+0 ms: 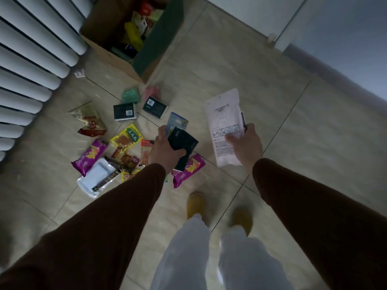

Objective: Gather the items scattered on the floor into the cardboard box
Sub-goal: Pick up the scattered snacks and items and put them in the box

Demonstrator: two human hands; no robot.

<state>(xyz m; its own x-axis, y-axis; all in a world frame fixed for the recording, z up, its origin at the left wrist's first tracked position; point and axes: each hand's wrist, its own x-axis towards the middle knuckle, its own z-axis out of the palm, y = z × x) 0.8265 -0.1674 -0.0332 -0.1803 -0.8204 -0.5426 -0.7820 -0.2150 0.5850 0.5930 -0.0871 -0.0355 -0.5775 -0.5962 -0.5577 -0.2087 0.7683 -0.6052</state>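
The left hand (165,149) grips a black packet (183,144), fingers curled under it, with a light blue card-like pack (177,122) held behind it. The right hand (246,143) pinches a white pouch printed with a rabbit (225,122), thumb across its face; a thin dark item sits behind the pouch's right edge. Both arms reach forward and down in brown sleeves, above the tiled floor (272,91).

Below and left of the left hand lie purple chip bags (90,156), a yellow snack pack (128,136), a clear-wrapped white packet (95,177) and dark small boxes (125,111). The cardboard box (104,53) stands open ahead beside a white radiator (35,59), already holding goods. Bare tiles stretch to the right, up to a white wall.
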